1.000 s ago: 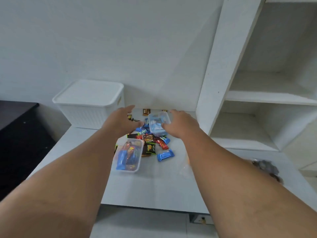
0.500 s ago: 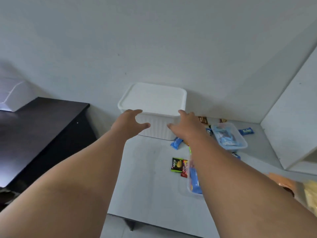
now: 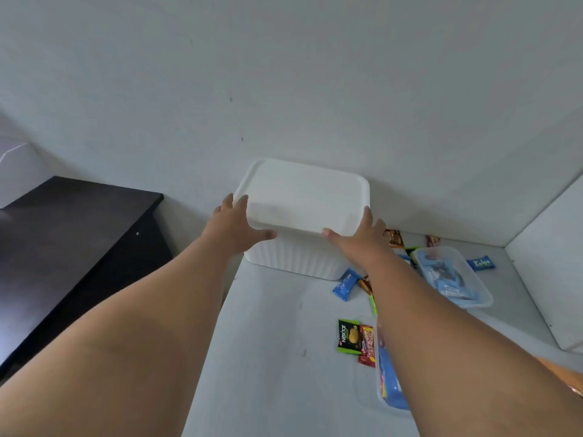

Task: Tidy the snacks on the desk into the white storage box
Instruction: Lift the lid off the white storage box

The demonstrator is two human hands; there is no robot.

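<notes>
The white storage box stands at the back of the desk with its lid on. My left hand grips the lid's front left corner, thumb under the front edge. The front right corner is held the same way by my right hand. Loose snacks lie to the right of the box: a blue wrapper, a green Nextar packet and a red packet. A clear tub holds blue snacks. My right forearm partly hides a second clear tub.
A dark cabinet stands lower at the left, past the desk's edge. The white side panel of a shelf unit closes off the right. A wall runs close behind the box. A blue Kalpa bar and brown sweets lie near the wall.
My view swung left from the snack pile to the box. Both hands left the snacks, reached forward and took hold of the lid's front corners.
</notes>
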